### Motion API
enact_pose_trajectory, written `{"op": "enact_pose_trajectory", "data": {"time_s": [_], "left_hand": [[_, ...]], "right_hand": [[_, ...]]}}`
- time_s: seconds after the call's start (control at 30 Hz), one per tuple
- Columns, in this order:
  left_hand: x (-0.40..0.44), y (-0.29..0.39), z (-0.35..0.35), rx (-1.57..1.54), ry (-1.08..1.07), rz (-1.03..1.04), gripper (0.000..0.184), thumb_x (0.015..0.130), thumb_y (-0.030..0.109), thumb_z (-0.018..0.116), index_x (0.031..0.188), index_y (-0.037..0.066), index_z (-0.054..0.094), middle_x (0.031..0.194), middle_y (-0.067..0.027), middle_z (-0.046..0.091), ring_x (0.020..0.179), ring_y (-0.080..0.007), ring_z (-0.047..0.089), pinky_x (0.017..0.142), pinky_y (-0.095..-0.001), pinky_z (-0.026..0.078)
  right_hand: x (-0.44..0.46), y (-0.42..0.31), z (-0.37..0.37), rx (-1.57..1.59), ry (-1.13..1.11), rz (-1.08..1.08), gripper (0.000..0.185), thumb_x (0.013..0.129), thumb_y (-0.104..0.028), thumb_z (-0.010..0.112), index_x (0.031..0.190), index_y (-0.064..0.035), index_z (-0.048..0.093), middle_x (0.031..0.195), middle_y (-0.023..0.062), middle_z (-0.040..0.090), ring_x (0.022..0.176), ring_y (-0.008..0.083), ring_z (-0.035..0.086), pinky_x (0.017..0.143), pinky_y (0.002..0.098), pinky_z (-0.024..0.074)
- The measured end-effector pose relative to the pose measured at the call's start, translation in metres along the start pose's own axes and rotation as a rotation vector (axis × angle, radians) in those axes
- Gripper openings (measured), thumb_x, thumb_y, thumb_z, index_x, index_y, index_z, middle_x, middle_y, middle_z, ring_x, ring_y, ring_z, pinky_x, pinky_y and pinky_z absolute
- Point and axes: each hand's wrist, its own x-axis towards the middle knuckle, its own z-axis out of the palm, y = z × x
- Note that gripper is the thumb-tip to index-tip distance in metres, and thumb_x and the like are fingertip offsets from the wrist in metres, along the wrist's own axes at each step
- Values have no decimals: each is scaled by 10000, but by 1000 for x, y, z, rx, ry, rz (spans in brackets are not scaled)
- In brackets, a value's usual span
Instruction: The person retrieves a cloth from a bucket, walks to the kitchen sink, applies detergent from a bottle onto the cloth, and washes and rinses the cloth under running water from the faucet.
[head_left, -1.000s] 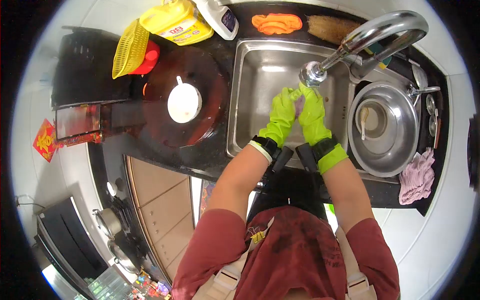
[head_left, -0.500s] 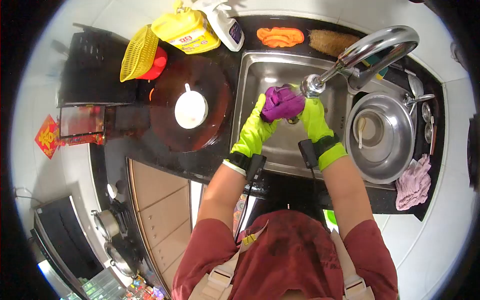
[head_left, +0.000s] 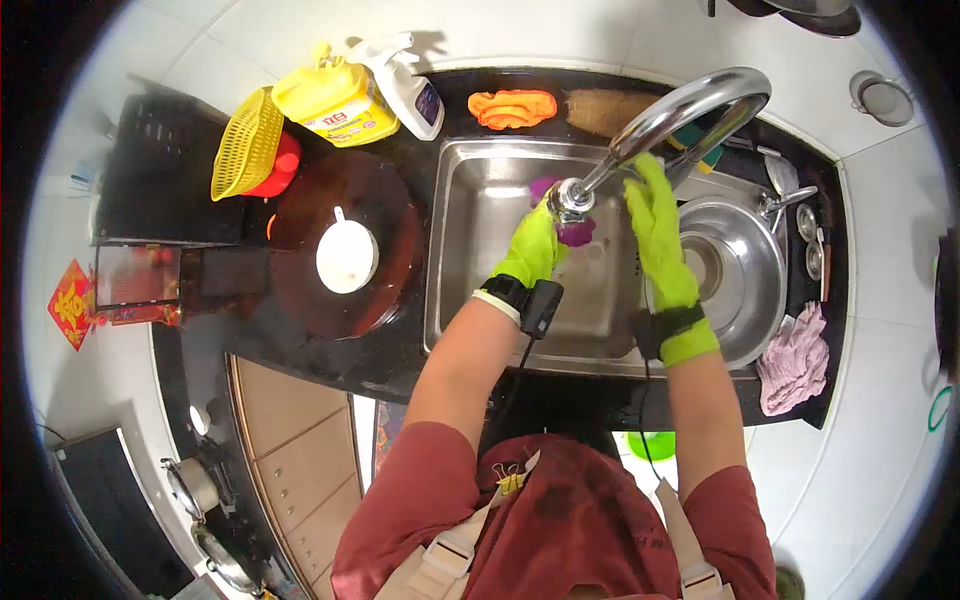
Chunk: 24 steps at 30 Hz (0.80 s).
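Observation:
My left hand (head_left: pixel 532 246), in a lime-green rubber glove, is closed on a wet purple cloth (head_left: pixel 576 234). It is over the sink (head_left: pixel 436 250), right beneath the faucet head (head_left: pixel 572 200), which hides part of the cloth and the fingertips. My right hand (head_left: pixel 662 240), gloved the same way, is raised beside the faucet neck (head_left: pixel 738 90) with thumb and fingers apart. Its fingertips are near the faucet's base; whether they touch it I cannot tell. A steel basin (head_left: pixel 765 300) with a smaller bowl (head_left: pixel 703 265) inside stands just right of this hand.
Behind the sink lie an orange cloth (head_left: pixel 512 108) and a brown scrubber (head_left: pixel 605 110). A yellow jug (head_left: pixel 335 100), a spray bottle (head_left: pixel 410 95) and a yellow basket (head_left: pixel 245 145) stand back left. A white pot (head_left: pixel 347 257) sits on a round board (head_left: pixel 385 210). A pink cloth (head_left: pixel 795 360) lies right.
My right hand has left the purple cloth and moved up and right to the faucet. My left hand keeps the cloth under the faucet head. The whole view has shifted.

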Motion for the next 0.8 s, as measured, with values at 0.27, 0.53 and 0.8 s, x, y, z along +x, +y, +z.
{"op": "enact_pose_trajectory", "data": {"time_s": [0.27,0.53,0.8], "left_hand": [[-28,-6,-10,1454,154,236,230,873,233,605,1028,68,640,870,-50,668,743,-153,621,642,-286,505],[-53,7,22,399,464,-143,266,869,283,624,1045,84,606,917,-65,635,801,-192,639,629,-328,538],[-39,-14,7,272,531,-104,264,921,270,545,1072,58,587,905,-81,623,764,-200,622,636,-314,549]], "right_hand": [[88,33,7,-291,-102,-247,432,878,-237,558,1258,-44,491,1084,255,598,986,393,578,839,418,458],[121,119,8,344,-175,183,470,894,-180,627,1305,-53,436,1061,48,566,926,161,557,748,292,504],[113,92,17,-519,210,-419,344,922,-177,567,1227,-25,527,1163,137,550,1039,237,529,923,374,411]]}}
